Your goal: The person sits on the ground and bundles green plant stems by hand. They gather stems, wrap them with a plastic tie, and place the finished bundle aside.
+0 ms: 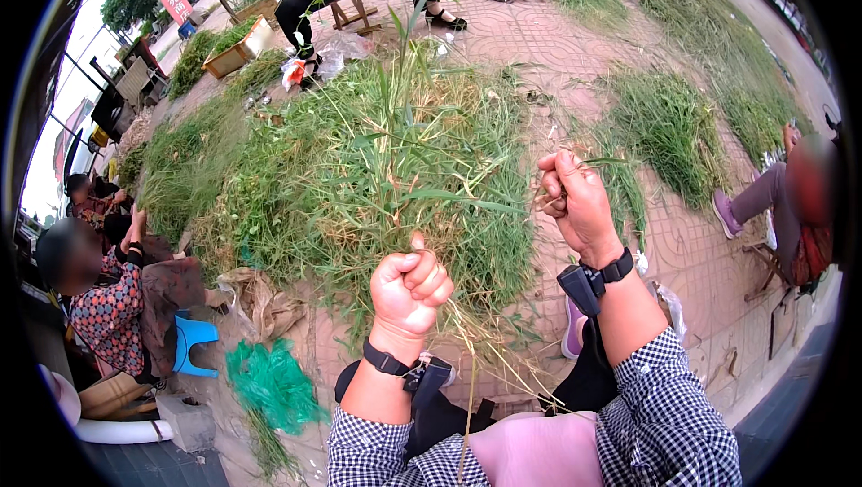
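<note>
My left hand (409,297) is closed in a fist round a bunch of long green grass (391,195). The blades rise above the fist, and pale, dry stems (489,336) trail below it toward my lap. To its right and higher up, my right hand (582,204) has its fingers curled in a pinch on a few thin grass blades (611,161), whose ends stick out past the thumb. Beyond both hands lies a large heap of cut grass (296,173), green mixed with straw-coloured stalks. Where it meets the held bunch, the two are hard to tell apart.
More grass piles (669,132) lie on the paved ground to the right. At left are a green plastic bag (274,384), a brown sack (260,303) and a blue stool (193,343). Several people sit around the heap; one at the far side handles grass. A crate (238,47) stands behind.
</note>
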`<state>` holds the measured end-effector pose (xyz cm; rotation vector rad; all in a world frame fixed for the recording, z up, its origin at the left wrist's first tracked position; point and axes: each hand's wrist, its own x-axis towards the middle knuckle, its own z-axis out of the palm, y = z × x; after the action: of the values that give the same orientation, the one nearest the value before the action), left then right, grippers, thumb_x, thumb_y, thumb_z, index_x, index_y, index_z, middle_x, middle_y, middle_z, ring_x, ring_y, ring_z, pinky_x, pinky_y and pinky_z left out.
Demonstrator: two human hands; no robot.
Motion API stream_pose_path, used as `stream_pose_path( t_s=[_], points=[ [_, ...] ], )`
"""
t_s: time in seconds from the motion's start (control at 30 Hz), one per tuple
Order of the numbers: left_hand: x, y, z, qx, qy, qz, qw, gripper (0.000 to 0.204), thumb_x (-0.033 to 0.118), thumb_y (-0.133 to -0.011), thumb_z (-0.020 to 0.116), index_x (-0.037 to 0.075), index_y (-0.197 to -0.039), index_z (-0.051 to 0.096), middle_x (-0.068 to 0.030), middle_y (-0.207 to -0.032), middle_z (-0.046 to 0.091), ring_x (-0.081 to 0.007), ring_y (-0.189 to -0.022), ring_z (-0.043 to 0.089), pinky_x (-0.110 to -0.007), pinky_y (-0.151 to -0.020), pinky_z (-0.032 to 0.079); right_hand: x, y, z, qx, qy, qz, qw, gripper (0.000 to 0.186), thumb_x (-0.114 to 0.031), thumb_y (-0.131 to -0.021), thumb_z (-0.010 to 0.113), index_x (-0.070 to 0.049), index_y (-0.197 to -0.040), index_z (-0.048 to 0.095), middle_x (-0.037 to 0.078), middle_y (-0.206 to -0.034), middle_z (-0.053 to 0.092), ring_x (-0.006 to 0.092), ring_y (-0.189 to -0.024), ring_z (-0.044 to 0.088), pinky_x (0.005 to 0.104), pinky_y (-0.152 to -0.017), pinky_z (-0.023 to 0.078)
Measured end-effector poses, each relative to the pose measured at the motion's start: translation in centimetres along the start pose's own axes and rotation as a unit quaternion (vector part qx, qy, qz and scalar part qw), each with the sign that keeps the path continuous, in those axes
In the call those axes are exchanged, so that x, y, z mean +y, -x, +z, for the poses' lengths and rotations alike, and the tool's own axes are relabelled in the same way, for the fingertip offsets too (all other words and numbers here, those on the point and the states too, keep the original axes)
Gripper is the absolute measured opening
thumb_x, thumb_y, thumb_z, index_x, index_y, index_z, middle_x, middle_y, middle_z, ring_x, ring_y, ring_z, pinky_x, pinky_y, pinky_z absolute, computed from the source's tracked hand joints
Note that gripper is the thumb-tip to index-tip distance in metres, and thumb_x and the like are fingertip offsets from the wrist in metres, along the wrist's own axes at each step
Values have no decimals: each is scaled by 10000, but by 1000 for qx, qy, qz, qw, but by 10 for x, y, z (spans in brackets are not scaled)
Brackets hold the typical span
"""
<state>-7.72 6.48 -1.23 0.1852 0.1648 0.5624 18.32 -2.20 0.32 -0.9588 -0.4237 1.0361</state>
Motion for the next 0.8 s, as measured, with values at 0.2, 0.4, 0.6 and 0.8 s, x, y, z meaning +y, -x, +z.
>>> stream_pose_path(
  t_s=[0.2,0.4,0.6,0.8],
  points=[
    [-10,-3,-2,-2,-40,-32,999,187,106,-857,473,94,-1008,581,49,-530,287,-93,-414,224,-278,-422,221,-2,9,19,-45,114,-20,992,265,-297,-1016,530,-58,-1062,637,-82,-694,451,28,-561,357,201,-508,295],
    [-17,-4,-6,1,-78,-64,995,204,113,-855,462,96,-1012,591,50,-527,267,-96,-416,219,-277,-427,232,4,16,28,-88,227,-86,966,191,-198,-964,621,-33,-1052,658,-19,-887,607,52,-810,505,258,-723,453],
    [-26,-9,-4,12,-93,-77,993,208,113,-857,456,95,-1012,594,53,-524,265,-92,-415,220,-270,-427,229,17,10,14,-123,362,-112,917,176,-205,-955,634,-33,-923,623,-40,-818,598,84,-792,533,276,-737,468],
    [-22,-9,-9,22,-70,-52,996,196,117,-864,464,99,-1010,595,58,-524,276,-88,-415,223,-268,-426,233,11,5,11,-32,143,-70,987,134,-203,-978,599,-110,-892,555,-46,-741,516,39,-651,423,212,-591,379]
  ],
)
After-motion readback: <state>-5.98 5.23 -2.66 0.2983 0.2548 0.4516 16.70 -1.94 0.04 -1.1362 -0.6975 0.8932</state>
